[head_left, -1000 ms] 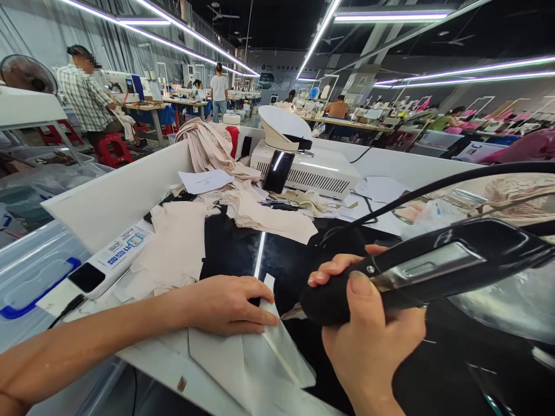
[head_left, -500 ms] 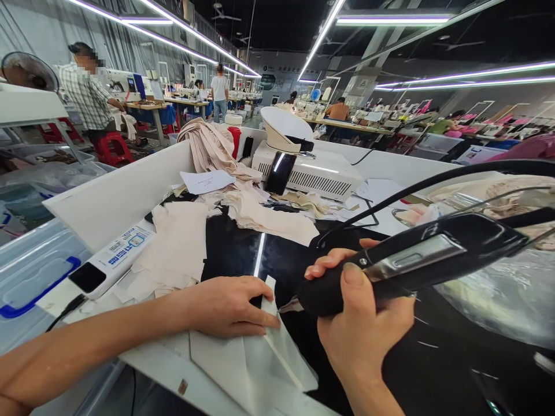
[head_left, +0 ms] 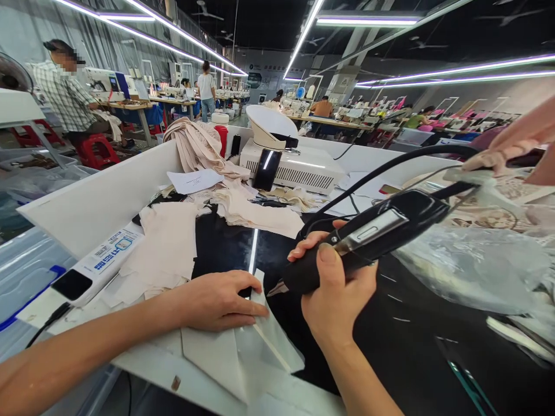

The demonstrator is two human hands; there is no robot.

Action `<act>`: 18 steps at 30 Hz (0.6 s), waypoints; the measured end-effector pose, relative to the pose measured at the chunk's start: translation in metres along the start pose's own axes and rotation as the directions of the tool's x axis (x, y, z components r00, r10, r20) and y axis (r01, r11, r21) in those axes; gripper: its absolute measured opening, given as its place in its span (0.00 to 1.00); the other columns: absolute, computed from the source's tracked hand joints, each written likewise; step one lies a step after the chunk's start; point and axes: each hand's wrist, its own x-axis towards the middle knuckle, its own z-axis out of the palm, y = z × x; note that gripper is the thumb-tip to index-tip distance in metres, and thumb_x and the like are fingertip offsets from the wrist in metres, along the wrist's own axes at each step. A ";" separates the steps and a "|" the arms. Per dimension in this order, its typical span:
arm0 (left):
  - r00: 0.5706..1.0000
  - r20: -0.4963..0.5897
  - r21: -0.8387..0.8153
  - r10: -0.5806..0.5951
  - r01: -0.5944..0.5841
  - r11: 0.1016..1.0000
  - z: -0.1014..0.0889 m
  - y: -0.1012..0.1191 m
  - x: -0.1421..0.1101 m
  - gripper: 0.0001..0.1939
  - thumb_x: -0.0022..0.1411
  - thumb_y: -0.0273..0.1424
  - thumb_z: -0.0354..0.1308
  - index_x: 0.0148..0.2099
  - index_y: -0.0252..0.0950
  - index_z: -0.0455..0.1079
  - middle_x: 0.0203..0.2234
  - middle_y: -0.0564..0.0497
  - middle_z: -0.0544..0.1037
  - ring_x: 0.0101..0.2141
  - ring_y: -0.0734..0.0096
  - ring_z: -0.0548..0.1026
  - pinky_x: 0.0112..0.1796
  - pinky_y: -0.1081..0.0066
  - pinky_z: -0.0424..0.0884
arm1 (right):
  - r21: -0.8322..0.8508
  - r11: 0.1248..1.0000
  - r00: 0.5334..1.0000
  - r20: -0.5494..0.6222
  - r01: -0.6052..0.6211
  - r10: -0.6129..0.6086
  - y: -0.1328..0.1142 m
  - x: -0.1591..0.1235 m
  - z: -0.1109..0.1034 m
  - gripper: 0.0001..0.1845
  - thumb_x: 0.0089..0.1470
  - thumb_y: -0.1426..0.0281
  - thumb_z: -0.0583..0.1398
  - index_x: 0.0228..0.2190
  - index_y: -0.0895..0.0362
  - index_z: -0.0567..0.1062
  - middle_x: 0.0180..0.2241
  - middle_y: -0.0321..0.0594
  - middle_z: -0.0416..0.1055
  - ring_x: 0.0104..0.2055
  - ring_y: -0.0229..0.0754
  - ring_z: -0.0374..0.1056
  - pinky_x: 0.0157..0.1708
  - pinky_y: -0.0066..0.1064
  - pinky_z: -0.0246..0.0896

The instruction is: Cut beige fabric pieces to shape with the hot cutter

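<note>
My right hand (head_left: 336,280) is wrapped round a black corded hand tool (head_left: 368,231) with a silver metal lever on its side. The tool's narrow tip (head_left: 277,288) points left, close to a pale translucent strip (head_left: 277,341). My left hand (head_left: 217,300) lies on that strip with its fingers stretched out and fingertips apart, touching it. Under the strip, pale sheets (head_left: 212,352) reach the table's front edge. The black work surface (head_left: 277,260) lies between the hands and beyond. At the upper right, another person's hand (head_left: 515,138) is at the cable end of the tool.
Cream fabric pieces (head_left: 167,234) lie left and more cut pieces (head_left: 260,211) behind. A white machine box (head_left: 299,167) and phone (head_left: 266,167) stand at the back. A white device (head_left: 97,266) sits left; a plastic bag (head_left: 472,266) and tweezers (head_left: 470,384) lie right.
Another person's hand has come into view at the upper right, by the tool's cable end. The whole view has shifted slightly. My hands keep about the same places on tool and strip.
</note>
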 end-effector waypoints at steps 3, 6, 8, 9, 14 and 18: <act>1.000 -0.013 0.001 -0.019 0.019 1.000 -0.002 0.001 -0.001 0.16 0.81 0.36 0.54 0.60 0.38 0.80 0.56 0.37 0.78 0.54 0.54 0.79 0.57 0.60 0.78 | -0.024 0.999 1.000 -0.004 0.021 -0.021 -0.004 0.003 -0.008 0.22 0.56 0.60 0.74 0.46 0.51 0.72 0.30 0.28 0.77 0.26 0.38 0.73 0.32 0.34 0.72; 0.999 -0.008 0.010 -0.054 0.054 0.998 -0.005 0.003 -0.001 0.16 0.81 0.35 0.53 0.61 0.36 0.78 0.55 0.37 0.78 0.54 0.54 0.79 0.57 0.60 0.78 | -0.066 0.997 0.999 -0.011 0.045 -0.046 -0.009 0.006 -0.020 0.20 0.55 0.59 0.75 0.42 0.51 0.73 0.31 0.28 0.77 0.27 0.38 0.72 0.32 0.33 0.73; 0.996 0.000 0.004 -0.090 0.090 0.996 -0.007 0.005 -0.002 0.17 0.82 0.34 0.52 0.63 0.36 0.77 0.55 0.38 0.79 0.53 0.56 0.80 0.57 0.61 0.78 | -0.121 0.992 0.999 -0.017 0.044 -0.046 -0.012 0.007 -0.028 0.20 0.55 0.58 0.74 0.41 0.50 0.72 0.32 0.28 0.77 0.29 0.38 0.72 0.34 0.34 0.73; 0.993 0.001 -0.003 -0.114 0.114 0.993 -0.008 0.006 -0.002 0.17 0.82 0.33 0.51 0.63 0.37 0.77 0.54 0.39 0.79 0.53 0.57 0.80 0.57 0.62 0.78 | -0.155 0.987 0.999 -0.017 0.040 -0.043 -0.014 0.007 -0.032 0.21 0.55 0.57 0.74 0.42 0.50 0.71 0.32 0.29 0.77 0.29 0.39 0.72 0.35 0.35 0.74; 0.972 -0.037 0.010 -0.232 0.233 0.972 -0.006 0.004 -0.003 0.17 0.82 0.33 0.49 0.61 0.43 0.78 0.54 0.46 0.81 0.53 0.61 0.81 0.57 0.66 0.78 | -0.338 0.940 0.999 0.031 0.047 -0.038 -0.027 0.005 -0.051 0.23 0.62 0.53 0.67 0.50 0.52 0.70 0.43 0.38 0.80 0.39 0.43 0.78 0.45 0.40 0.77; 0.971 -0.077 0.094 -0.226 0.233 0.968 0.002 0.001 0.003 0.18 0.81 0.38 0.51 0.60 0.41 0.80 0.53 0.44 0.83 0.53 0.56 0.82 0.56 0.60 0.80 | -0.501 0.861 0.992 0.119 0.090 -0.035 -0.034 0.000 -0.071 0.28 0.69 0.53 0.61 0.62 0.53 0.69 0.55 0.48 0.79 0.55 0.50 0.78 0.57 0.46 0.73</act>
